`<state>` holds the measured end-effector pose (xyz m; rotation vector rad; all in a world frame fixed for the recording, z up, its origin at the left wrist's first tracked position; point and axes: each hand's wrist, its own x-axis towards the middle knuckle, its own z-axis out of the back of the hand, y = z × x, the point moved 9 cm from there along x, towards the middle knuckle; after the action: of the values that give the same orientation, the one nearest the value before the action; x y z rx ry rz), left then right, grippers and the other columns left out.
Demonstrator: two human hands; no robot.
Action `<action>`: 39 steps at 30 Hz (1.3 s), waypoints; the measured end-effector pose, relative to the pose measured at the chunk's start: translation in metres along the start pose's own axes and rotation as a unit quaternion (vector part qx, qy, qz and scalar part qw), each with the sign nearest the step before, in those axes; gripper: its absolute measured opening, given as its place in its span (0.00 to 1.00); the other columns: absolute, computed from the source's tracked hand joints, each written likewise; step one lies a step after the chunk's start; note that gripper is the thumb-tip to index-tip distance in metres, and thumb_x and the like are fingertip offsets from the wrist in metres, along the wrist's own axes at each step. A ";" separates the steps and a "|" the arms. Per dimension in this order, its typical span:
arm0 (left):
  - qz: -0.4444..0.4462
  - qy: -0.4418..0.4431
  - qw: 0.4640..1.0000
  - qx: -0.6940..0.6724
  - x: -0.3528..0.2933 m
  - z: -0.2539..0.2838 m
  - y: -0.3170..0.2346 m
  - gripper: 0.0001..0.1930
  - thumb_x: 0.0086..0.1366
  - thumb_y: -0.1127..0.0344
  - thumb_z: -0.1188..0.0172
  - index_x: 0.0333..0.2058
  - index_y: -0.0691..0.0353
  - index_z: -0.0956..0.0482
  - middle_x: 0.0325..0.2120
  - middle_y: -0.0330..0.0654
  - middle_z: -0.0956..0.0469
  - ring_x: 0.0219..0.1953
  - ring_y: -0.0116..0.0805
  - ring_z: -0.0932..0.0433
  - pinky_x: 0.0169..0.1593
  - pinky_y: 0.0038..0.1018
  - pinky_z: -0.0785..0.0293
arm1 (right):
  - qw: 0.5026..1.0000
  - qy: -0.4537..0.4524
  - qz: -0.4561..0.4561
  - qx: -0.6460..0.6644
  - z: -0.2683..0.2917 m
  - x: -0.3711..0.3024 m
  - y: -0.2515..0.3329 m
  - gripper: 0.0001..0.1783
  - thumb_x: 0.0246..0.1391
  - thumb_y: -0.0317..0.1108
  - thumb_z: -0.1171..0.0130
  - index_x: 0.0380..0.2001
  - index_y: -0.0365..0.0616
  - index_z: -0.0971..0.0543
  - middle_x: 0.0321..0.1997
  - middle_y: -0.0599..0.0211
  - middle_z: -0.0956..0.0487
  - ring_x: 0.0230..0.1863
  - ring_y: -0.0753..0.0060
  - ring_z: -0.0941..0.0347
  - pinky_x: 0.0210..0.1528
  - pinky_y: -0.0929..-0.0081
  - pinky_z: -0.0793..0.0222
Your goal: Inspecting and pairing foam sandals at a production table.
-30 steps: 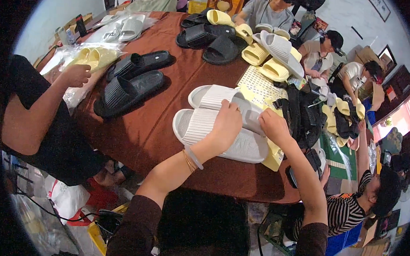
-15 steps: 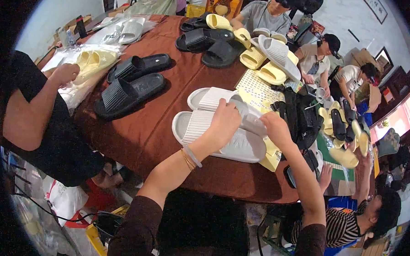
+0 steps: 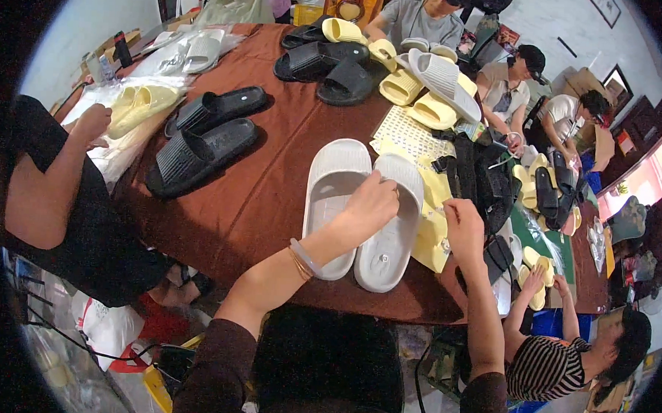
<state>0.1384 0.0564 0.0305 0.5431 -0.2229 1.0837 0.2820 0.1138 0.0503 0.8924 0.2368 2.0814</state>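
A pair of light grey slippers (image 3: 339, 166) lies side by side on the brown-covered table, ribbed straps away from me and heels toward me. A small round mark shows on the right slipper's heel. My left hand (image 3: 371, 207) is closed over the pair, its fingertips pinched at the right slipper's strap; what they hold, if anything, is hidden. Just right of the slippers, my right hand (image 3: 465, 226) is pinched closed above the edge of a yellow sheet (image 3: 431, 237). Anything between those fingers is too small to make out. Beyond lies a sheet of small round stickers (image 3: 406, 132).
Black slippers (image 3: 200, 153) lie left of the pair, more black ones (image 3: 344, 81) farther back. Yellow and grey slippers (image 3: 433, 110) are piled at the far right. A black bag (image 3: 487, 176) sits right of the sheets. Co-workers surround the table; one hand (image 3: 92, 124) is at yellow slippers, left.
The grey slippers have turned, so their heels now face me instead of pointing right. My right hand has left the heel and moved right. My left hand has stayed over the pair.
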 end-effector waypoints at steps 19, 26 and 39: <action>0.032 0.004 0.998 -0.059 0.002 -0.001 0.004 0.04 0.49 0.67 0.42 0.26 0.54 0.21 0.29 0.33 0.24 0.41 0.30 0.28 0.44 0.29 0.34 | 0.907 0.376 0.184 0.050 -0.079 -0.031 0.072 0.06 0.42 0.28 0.44 0.26 0.45 0.20 0.30 0.62 0.24 0.35 0.55 0.27 0.40 0.64 0.31; 0.040 -0.123 0.970 -0.207 0.011 0.031 0.025 0.07 0.51 0.69 0.44 0.30 0.58 0.22 0.32 0.40 0.23 0.41 0.35 0.27 0.43 0.34 0.35 | 0.911 0.363 0.196 0.011 -0.078 -0.038 0.079 0.06 0.44 0.29 0.44 0.28 0.43 0.21 0.35 0.59 0.25 0.38 0.54 0.28 0.43 0.62 0.33; 0.234 -0.020 0.968 -0.091 -0.007 -0.010 0.061 0.21 0.50 0.57 0.35 0.41 0.59 0.25 0.38 0.43 0.22 0.47 0.42 0.29 0.47 0.40 0.36 | 0.933 0.240 0.265 -0.038 -0.065 -0.058 0.090 0.07 0.49 0.30 0.45 0.32 0.43 0.31 0.33 0.61 0.32 0.38 0.58 0.33 0.41 0.65 0.39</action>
<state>0.0808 0.0773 0.0381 0.3531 -0.4978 1.4931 0.2048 0.0223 0.0139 0.4065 0.1794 2.7821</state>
